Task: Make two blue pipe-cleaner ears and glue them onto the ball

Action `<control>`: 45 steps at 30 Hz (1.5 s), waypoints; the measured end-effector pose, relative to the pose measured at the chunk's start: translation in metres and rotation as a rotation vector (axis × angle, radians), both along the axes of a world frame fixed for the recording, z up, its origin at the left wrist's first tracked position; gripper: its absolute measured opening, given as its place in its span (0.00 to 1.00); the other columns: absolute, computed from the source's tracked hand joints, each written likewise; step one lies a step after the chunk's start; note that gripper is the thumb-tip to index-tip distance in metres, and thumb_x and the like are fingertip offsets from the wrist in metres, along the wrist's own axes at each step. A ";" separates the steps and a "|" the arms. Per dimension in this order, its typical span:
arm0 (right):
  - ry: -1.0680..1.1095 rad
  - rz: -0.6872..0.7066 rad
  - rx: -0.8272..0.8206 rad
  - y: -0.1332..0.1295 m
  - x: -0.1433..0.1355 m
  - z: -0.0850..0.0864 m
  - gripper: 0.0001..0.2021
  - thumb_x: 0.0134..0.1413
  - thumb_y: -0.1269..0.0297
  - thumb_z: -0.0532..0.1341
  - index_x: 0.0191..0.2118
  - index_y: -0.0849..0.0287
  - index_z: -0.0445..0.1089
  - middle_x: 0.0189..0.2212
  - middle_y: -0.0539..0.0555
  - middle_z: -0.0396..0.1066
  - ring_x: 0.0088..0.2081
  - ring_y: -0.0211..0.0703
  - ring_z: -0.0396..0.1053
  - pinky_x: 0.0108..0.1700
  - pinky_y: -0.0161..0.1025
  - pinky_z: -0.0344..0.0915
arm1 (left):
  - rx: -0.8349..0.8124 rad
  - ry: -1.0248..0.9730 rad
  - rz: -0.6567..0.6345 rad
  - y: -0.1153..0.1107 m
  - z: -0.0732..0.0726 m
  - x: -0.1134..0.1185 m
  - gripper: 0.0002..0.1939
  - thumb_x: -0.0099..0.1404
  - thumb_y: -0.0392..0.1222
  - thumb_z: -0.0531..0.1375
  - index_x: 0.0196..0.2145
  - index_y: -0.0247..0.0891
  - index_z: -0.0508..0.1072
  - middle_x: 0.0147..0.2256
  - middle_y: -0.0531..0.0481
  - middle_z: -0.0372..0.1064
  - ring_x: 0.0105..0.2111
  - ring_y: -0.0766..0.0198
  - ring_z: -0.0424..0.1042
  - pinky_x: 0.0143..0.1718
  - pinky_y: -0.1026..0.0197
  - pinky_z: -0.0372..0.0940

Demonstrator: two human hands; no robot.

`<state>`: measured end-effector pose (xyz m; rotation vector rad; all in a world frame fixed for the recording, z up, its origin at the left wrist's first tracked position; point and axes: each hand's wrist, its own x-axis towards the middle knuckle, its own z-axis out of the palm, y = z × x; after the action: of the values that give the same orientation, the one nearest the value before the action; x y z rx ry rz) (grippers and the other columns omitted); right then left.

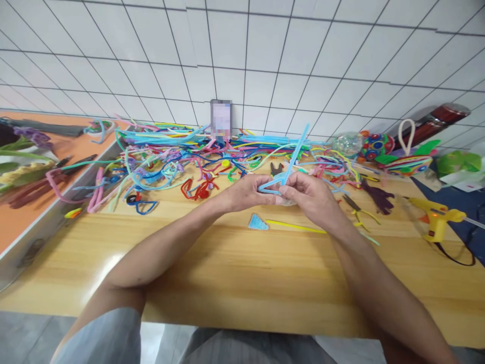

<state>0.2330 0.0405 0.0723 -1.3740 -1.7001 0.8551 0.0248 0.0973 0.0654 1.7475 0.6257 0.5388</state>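
Note:
Light blue pipe cleaners [293, 157], bent into a narrow loop with a long end pointing up and right, are held between both hands. My left hand [252, 192] is closed on the loop's left side. The fingers of my right hand [306, 194] pinch it where the long end rises. Something pale shows beneath my fingertips, too hidden to make out. Just below the hands, a light blue fuzzy triangular piece [258, 222] lies flat on the wooden table [235, 278], beside a yellow pipe cleaner [295, 226].
Many coloured pipe cleaners [162, 146] are heaped along the tiled wall, with a phone [221, 119] upright behind them. At the right lie pliers [358, 208], a yellow glue gun [435, 217] and colourful ornaments [405, 163]. An orange surface [22, 227] borders the left.

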 end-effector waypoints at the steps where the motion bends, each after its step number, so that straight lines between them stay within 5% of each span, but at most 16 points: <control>1: 0.005 -0.020 0.015 -0.005 0.002 -0.001 0.11 0.57 0.56 0.66 0.29 0.55 0.69 0.25 0.48 0.70 0.28 0.38 0.64 0.31 0.38 0.59 | 0.006 0.018 -0.031 0.003 -0.001 -0.003 0.18 0.58 0.53 0.69 0.36 0.36 0.72 0.30 0.56 0.66 0.29 0.69 0.63 0.31 0.66 0.60; 5: 0.083 -0.063 -0.002 -0.033 0.011 -0.016 0.10 0.58 0.56 0.65 0.31 0.54 0.68 0.25 0.47 0.70 0.28 0.39 0.67 0.33 0.39 0.61 | 0.158 0.273 -0.144 0.005 -0.011 -0.017 0.18 0.62 0.52 0.68 0.41 0.36 0.76 0.36 0.51 0.74 0.34 0.64 0.72 0.37 0.63 0.64; 11: 0.089 -0.070 -0.116 -0.068 0.017 -0.054 0.09 0.59 0.57 0.66 0.32 0.54 0.69 0.25 0.46 0.68 0.29 0.39 0.64 0.33 0.38 0.59 | 0.502 0.654 -0.124 -0.029 -0.035 -0.022 0.16 0.68 0.44 0.66 0.52 0.39 0.78 0.49 0.43 0.73 0.48 0.54 0.76 0.46 0.58 0.67; 17: 0.250 -0.057 -0.173 -0.069 0.012 -0.070 0.12 0.58 0.54 0.67 0.32 0.55 0.69 0.25 0.46 0.68 0.29 0.38 0.64 0.33 0.38 0.60 | 0.494 0.846 -0.098 -0.038 -0.035 -0.011 0.06 0.68 0.40 0.62 0.41 0.37 0.76 0.38 0.46 0.76 0.37 0.57 0.75 0.33 0.60 0.60; 21: 0.388 -0.075 -0.197 -0.071 0.012 -0.070 0.15 0.55 0.51 0.70 0.31 0.55 0.69 0.24 0.46 0.69 0.27 0.38 0.65 0.32 0.37 0.62 | 0.224 0.560 0.056 -0.039 -0.040 -0.016 0.05 0.64 0.40 0.62 0.31 0.39 0.71 0.25 0.55 0.68 0.25 0.66 0.65 0.28 0.63 0.55; 27: 0.513 -0.152 -0.196 -0.073 0.008 -0.069 0.16 0.54 0.50 0.72 0.30 0.55 0.70 0.22 0.46 0.69 0.25 0.36 0.64 0.30 0.36 0.62 | -0.255 -0.091 0.302 -0.058 -0.066 -0.011 0.21 0.62 0.55 0.69 0.34 0.40 0.64 0.24 0.59 0.67 0.19 0.73 0.62 0.22 0.68 0.57; 30: 0.550 -0.189 -0.211 -0.073 0.003 -0.070 0.16 0.53 0.50 0.73 0.31 0.55 0.71 0.22 0.45 0.69 0.25 0.36 0.64 0.29 0.36 0.62 | -0.302 -0.228 0.367 -0.070 -0.076 -0.002 0.25 0.61 0.58 0.72 0.36 0.39 0.64 0.23 0.60 0.68 0.20 0.71 0.67 0.24 0.67 0.63; 36: 0.561 -0.228 -0.232 -0.071 -0.007 -0.075 0.18 0.49 0.48 0.75 0.32 0.55 0.71 0.22 0.46 0.70 0.24 0.36 0.65 0.29 0.36 0.63 | -0.338 -0.349 0.388 -0.085 -0.086 0.005 0.34 0.63 0.54 0.72 0.58 0.38 0.64 0.27 0.59 0.73 0.26 0.67 0.77 0.28 0.66 0.69; 45: 0.432 -0.230 -0.214 -0.073 -0.009 -0.074 0.16 0.52 0.48 0.73 0.34 0.54 0.72 0.26 0.48 0.74 0.26 0.37 0.68 0.32 0.37 0.68 | -0.156 -0.252 0.296 -0.092 -0.093 0.000 0.29 0.67 0.49 0.70 0.61 0.39 0.71 0.44 0.46 0.79 0.36 0.62 0.80 0.39 0.60 0.76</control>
<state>0.2242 -0.0321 -0.0017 -1.3699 -1.1255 1.1284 0.0247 0.0049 -0.0272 1.4200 0.7291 0.8769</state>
